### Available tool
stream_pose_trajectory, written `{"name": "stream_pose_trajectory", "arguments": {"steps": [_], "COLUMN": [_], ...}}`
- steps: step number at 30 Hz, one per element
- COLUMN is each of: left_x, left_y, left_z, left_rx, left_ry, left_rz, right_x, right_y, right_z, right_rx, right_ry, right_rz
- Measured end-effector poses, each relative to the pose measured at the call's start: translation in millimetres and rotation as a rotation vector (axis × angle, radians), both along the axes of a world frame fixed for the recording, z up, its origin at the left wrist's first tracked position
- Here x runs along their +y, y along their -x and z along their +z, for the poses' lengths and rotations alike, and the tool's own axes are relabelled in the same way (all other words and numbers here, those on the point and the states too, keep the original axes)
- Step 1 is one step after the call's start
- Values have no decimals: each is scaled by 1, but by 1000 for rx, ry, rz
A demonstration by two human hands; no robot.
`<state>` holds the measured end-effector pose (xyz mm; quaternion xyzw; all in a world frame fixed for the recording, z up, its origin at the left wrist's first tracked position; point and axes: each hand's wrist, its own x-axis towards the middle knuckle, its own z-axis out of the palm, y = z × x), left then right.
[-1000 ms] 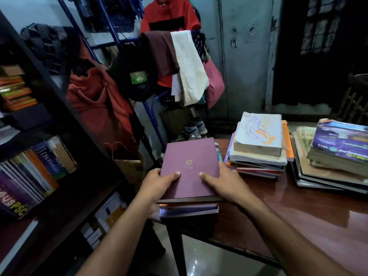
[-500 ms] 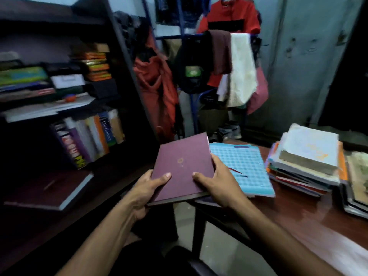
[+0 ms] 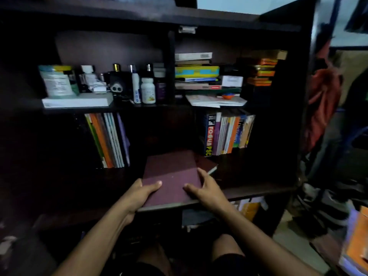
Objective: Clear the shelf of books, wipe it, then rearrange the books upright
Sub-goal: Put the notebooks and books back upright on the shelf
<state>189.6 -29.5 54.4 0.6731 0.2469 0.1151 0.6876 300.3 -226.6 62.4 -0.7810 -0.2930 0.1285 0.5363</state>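
A dark wooden bookshelf fills the view, and its lower board serves as the landmark: upright books are stood at the left of that board, a second upright row at its right, while bottles and flat stacks are kept on the board above it. A maroon book is held flat over the middle of the lower board, grasped at its near left corner by the left hand and at its near right edge by the right hand, thumbs laid on the cover. What seems to be another dark book is glimpsed under its far right corner, though the gloom leaves that uncertain.
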Motion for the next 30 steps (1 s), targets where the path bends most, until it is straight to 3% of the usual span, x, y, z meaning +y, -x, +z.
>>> {"name": "stream_pose_trajectory", "arguments": {"steps": [5, 7, 10, 13, 15, 18, 24, 28, 30], "left_x": [35, 45, 48, 51, 55, 58, 60, 58, 56], "left_y": [3, -6, -19, -25, -25, -21, -22, -25, -27], "left_z": [-26, -32, -41, -45, -48, -53, -55, -55, -53], "left_rx": [-34, -84, -123, -123, -156, -191, -225, -220, -203], "left_ry": [-88, -169, -234, -318, -299, -274, -229, -232, -231], "left_rz": [166, 209, 266, 278, 262, 220, 265, 285, 282], "right_x": [22, 25, 31, 35, 43, 50, 31, 30, 33], "right_y": [-19, -46, -98, -129, -147, -154, -145, -126, -119], "right_z": [-15, -9, -3, 3, -3, -1, 10, 29, 37], "right_rx": [-190, -365, -575, -223, -140, -83, 252, 387, 259], "right_ry": [249, 333, 708, 861, 876, 801, 647, 195, 75], "right_rz": [89, -66, -235, -273, -260, -186, -142, -179, -238]}}
